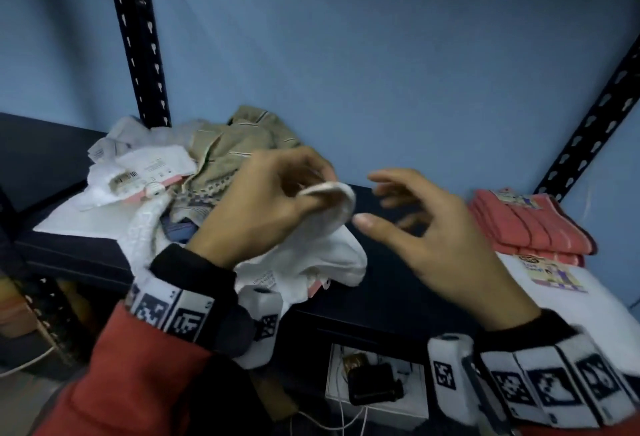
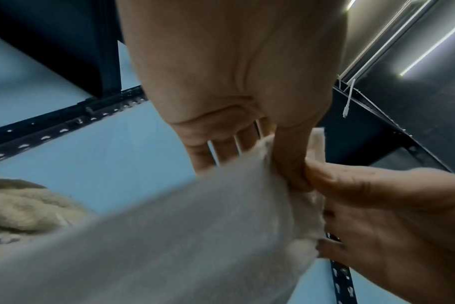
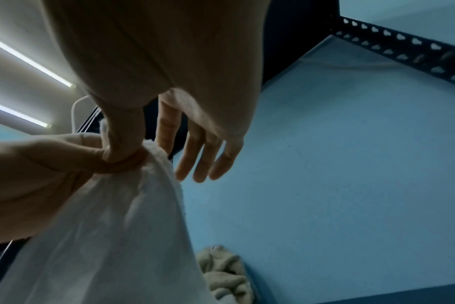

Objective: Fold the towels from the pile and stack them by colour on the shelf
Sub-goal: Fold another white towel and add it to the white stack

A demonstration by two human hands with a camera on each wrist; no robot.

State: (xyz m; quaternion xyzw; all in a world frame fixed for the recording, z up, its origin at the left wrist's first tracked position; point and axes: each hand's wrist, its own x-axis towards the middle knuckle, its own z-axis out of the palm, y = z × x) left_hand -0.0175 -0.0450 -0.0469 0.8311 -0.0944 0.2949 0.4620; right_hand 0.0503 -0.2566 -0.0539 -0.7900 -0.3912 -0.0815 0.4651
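White towel point(image 1: 313, 245): soft terry, rumpled, its rolled edge pinched in my left hand point(image 1: 273, 200) and the rest hanging below my wrist. My right hand point(image 1: 440, 234), just right of it, has loosely spread fingers; my thumb touches the hem. Crumpled pile point(image 1: 194, 172) beyond my left hand; folded ribbed coral towels point(image 1: 530, 227) past my right.

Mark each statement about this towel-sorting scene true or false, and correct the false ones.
1. The left hand grips a white towel. True.
2. The folded coral-red towels lie at the left end of the shelf. False: they lie at its right end.
3. The right hand has its fingers stretched out, not in a fist. True.
4. The beige towel is neatly folded. False: it lies crumpled in the pile.
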